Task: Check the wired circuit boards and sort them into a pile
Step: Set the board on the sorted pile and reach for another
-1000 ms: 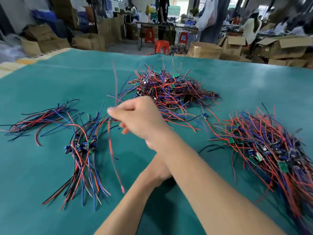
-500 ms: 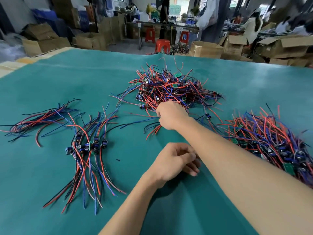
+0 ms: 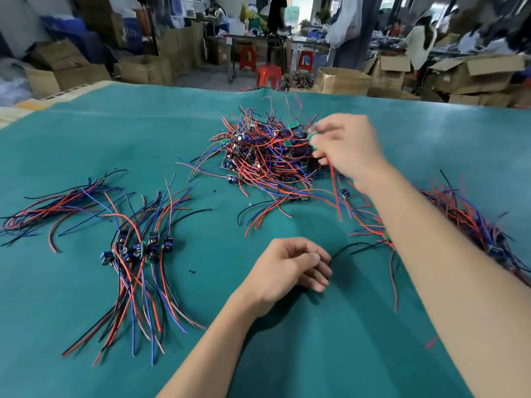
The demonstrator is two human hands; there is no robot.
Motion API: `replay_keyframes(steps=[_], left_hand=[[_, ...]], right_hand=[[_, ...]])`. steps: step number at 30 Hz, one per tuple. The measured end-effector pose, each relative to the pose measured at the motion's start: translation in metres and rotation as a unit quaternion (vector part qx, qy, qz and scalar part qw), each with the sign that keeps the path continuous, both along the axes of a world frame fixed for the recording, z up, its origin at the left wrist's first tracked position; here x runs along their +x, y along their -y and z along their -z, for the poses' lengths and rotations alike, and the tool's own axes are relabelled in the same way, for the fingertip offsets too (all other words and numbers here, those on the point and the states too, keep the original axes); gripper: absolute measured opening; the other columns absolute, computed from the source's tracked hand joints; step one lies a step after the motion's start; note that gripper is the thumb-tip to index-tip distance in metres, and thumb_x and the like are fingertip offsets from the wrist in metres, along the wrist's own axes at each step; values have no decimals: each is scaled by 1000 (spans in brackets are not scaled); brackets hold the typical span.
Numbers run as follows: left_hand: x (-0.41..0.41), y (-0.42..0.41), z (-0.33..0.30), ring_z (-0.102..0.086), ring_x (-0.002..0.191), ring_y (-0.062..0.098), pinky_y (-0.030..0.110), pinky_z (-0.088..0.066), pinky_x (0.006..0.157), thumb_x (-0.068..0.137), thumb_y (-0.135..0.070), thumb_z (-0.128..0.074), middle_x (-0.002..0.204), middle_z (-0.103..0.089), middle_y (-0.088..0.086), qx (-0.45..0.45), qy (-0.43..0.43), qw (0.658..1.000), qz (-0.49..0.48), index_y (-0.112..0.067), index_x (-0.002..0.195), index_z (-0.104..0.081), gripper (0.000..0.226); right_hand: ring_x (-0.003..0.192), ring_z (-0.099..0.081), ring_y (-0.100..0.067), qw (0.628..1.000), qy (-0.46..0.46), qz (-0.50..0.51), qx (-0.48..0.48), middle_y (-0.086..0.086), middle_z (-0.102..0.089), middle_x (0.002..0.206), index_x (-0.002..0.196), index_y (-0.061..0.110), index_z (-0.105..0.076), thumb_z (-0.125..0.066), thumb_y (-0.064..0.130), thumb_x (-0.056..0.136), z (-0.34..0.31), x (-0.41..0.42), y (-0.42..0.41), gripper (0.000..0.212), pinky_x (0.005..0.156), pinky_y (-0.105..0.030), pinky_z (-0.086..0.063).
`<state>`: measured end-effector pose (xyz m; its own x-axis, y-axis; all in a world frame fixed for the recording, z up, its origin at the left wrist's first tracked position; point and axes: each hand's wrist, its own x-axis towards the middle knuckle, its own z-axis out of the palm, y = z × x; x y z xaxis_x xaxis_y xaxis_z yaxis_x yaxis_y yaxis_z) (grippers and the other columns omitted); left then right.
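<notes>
Our right hand [image 3: 349, 147] pinches a green board [image 3: 313, 138], blurred, above the tangled pile [image 3: 264, 156]. Our left hand [image 3: 287, 271] rests loosely curled, seemingly holding nothing.

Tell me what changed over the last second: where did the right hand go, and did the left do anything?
The right hand left the sorted bundle at the left, crossed to the tangled middle pile, and now pinches a small green board at that pile's right edge, its wires trailing down. The left hand, earlier hidden under the right arm, rests loosely curled on the green mat. The piles look unchanged.
</notes>
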<state>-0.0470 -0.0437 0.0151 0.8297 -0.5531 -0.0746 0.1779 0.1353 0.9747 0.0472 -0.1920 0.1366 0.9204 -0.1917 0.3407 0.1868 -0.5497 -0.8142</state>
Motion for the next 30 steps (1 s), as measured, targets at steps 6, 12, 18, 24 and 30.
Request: replay_keyframes(steps=[6, 12, 18, 24, 30], left_hand=[[3, -4, 0, -68, 74, 25, 27, -56, 65, 96, 0, -54, 95, -71, 23, -89, -57, 994, -19, 0, 111, -62, 17], [4, -6, -2, -69, 95, 30, 34, -57, 84, 93, -23, -61, 109, -71, 19, -128, -61, 990, 21, -3, 116, -66, 30], [1, -3, 4, -64, 83, 26, 32, -57, 80, 96, -10, -61, 87, -67, 16, -87, -20, 996, -22, 1, 99, -69, 13], [1, -2, 5, -55, 58, 13, 23, -50, 55, 100, -5, -52, 75, -63, 6, -40, 20, 999, -18, -1, 90, -63, 15], [-1, -5, 6, -48, 47, 12, 20, -42, 45, 100, -14, -55, 63, -62, 3, 18, 77, 997, 25, -5, 81, -67, 24]], right_hand=[[45, -62, -13, 983, -8, -78, 168, -2, -68, 59, 78, 8, -68, -78, -6, 79, -18, -76, 17, 18, 44, -23, -52], [53, -64, -25, 985, -85, 47, 142, -15, -70, 68, 78, 14, -71, -88, 15, 74, 81, -108, -4, 18, 46, -34, -50], [51, -64, -18, 972, -72, -1, 224, -4, -71, 65, 82, 17, -77, -78, 36, 83, 110, -114, -3, 20, 42, -24, -45], [46, -48, -12, 947, -144, -32, 285, -7, -61, 69, 89, 14, -74, -80, 13, 83, 108, -114, 6, 9, 37, -24, -31], [49, -40, -11, 911, -191, -85, 357, -7, -64, 71, 93, -4, -76, -85, 36, 51, 104, -115, 14, 58, 41, -20, -23]])
